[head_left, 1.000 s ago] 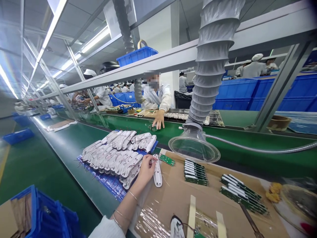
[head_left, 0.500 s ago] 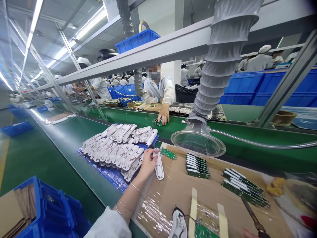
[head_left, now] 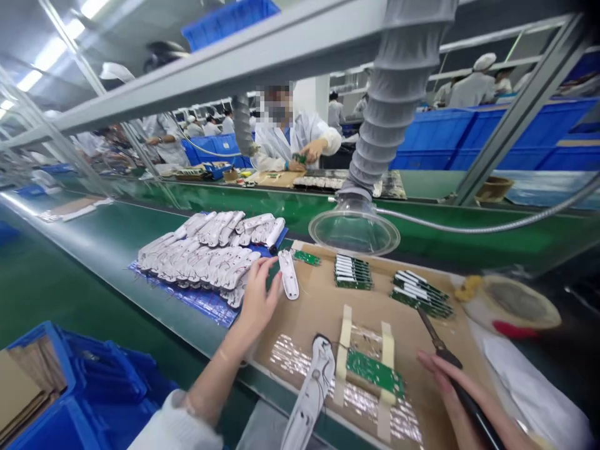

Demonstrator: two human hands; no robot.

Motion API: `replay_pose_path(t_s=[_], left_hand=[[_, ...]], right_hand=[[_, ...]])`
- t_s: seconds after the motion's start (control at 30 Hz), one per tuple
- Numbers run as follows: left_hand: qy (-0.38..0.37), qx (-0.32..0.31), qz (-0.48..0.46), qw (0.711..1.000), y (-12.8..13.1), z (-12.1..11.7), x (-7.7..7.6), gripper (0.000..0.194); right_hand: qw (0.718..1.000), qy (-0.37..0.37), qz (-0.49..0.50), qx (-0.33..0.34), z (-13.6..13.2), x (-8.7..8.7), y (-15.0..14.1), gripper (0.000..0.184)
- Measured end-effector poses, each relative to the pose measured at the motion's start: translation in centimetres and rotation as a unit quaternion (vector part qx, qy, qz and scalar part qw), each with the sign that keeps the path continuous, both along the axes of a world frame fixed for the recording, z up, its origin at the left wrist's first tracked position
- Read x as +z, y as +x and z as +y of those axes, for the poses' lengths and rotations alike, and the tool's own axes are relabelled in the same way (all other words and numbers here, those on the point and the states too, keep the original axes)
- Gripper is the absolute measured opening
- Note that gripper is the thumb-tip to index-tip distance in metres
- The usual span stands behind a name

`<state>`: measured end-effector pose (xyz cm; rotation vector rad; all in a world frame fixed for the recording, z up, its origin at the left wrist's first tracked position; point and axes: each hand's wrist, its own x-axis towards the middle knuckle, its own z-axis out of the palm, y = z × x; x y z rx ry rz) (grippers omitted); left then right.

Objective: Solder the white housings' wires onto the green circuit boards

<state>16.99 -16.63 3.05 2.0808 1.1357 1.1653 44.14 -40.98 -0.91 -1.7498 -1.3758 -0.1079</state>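
While your left hand (head_left: 255, 297) sits open, thumb and fingers parted, the white shell (head_left: 288, 275) lies at its 3 o'clock, long axis 11-to-5; contact unclear. Your right hand (head_left: 494, 403), cropped below, straddles the soldering iron (head_left: 475, 409); grip closure indeterminate. It is nearer the taped circuit board (head_left: 370, 370), at its 9 o'clock.

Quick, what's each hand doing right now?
Left hand: open, beside a white plastic shell.
Right hand: at the soldering iron; whether it grips can't be told.
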Motion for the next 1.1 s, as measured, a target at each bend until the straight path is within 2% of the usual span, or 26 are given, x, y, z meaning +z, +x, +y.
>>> replay_pose_path(t_s=[0.07, 0.1, 0.17, 0.27, 0.33, 0.4, 0.5, 0.7, 0.83, 1.0, 1.07, 1.1], left_hand=[[-0.018, -0.074, 0.019, 0.997, -1.1, -3.4, 1.3, 0.024], [-0.022, -0.137, 0.038, 0.990, -1.6, -5.1, 1.8, 0.023], [-0.027, -0.236, 0.069, 0.969, -2.3, -7.7, 2.7, 0.028], [-0.021, -0.315, 0.140, 0.939, -2.6, -9.8, 3.1, 0.039], [0.040, -0.330, 0.203, 0.921, -2.2, -10.0, 2.9, 0.040], [0.131, -0.327, 0.247, 0.903, -1.4, -9.7, 2.7, 0.029], [0.225, -0.342, 0.259, 0.875, 0.1, -9.1, 3.0, 0.016], [0.252, -0.410, 0.254, 0.839, 2.5, -8.8, 3.4, 0.021], [0.264, -0.427, 0.298, 0.812, 2.8, -9.5, 3.1, 0.020], [0.313, -0.422, 0.351, 0.775, 1.3, -11.2, 2.9, 0.020], [0.319, -0.388, 0.390, 0.772, 0.8, -11.3, 2.9, 0.025], [0.315, -0.360, 0.405, 0.779, 0.7, -11.2, 2.8, 0.028]], right_hand=[[0.998, -0.050, -0.017, -0.046, -0.5, 0.5, -1.0, 0.036], [0.997, -0.053, -0.018, -0.059, -0.6, 0.9, -1.7, 0.035], [0.997, -0.049, -0.007, -0.052, -0.4, 1.8, -3.2, 0.032], [0.999, -0.046, -0.006, -0.017, 0.2, 2.5, -5.2, 0.038], [0.998, -0.052, -0.019, 0.016, 0.6, 2.4, -6.0, 0.045], [0.996, -0.071, -0.020, 0.053, 1.0, 2.1, -6.4, 0.045], [0.989, -0.108, 0.007, 0.097, 1.4, 1.4, -6.5, 0.038], [0.985, -0.144, 0.003, 0.092, 1.5, 0.9, -6.6, 0.038], [0.985, -0.152, -0.030, 0.074, 1.8, 1.3, -6.7, 0.037], [0.985, -0.154, -0.004, 0.080, 1.6, 1.4, -6.8, 0.046], [0.984, -0.157, 0.017, 0.084, 1.4, 1.2, -6.8, 0.049], [0.984, -0.153, 0.024, 0.084, 1.4, 1.1, -6.8, 0.048]])
